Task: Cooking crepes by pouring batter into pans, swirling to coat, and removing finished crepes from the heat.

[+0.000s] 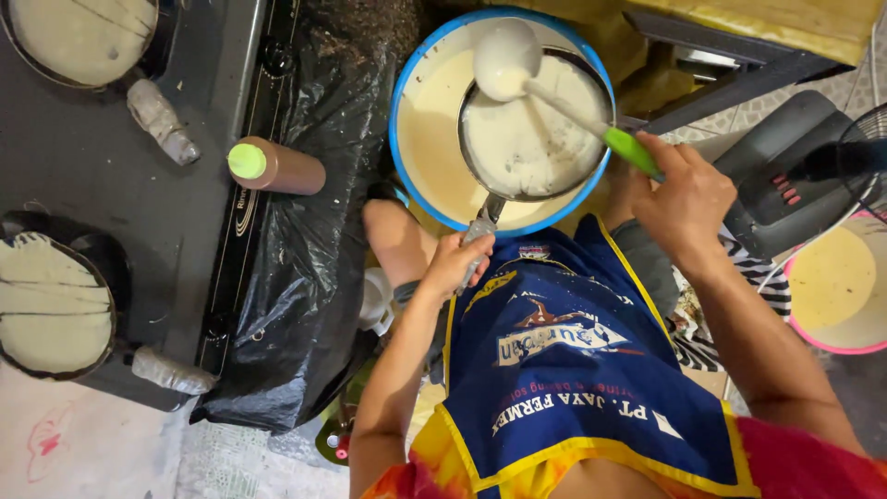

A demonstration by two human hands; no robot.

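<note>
My left hand (455,263) grips the handle of a small dark pan (531,139) coated with pale batter, held over a blue-rimmed basin (416,139) of the same batter. My right hand (682,199) holds the green handle of a batter-covered ladle (506,60), whose bowl rests at the pan's far edge. A blue apron (564,360) covers my lap below the basin.
A black stove (120,185) on the left carries two pans with pale batter, one (83,37) at the top, one (54,310) lower down. A brown squeeze bottle with a green cap (277,166) lies on black plastic sheeting. A pink bowl (836,286) and a fan (859,152) stand at right.
</note>
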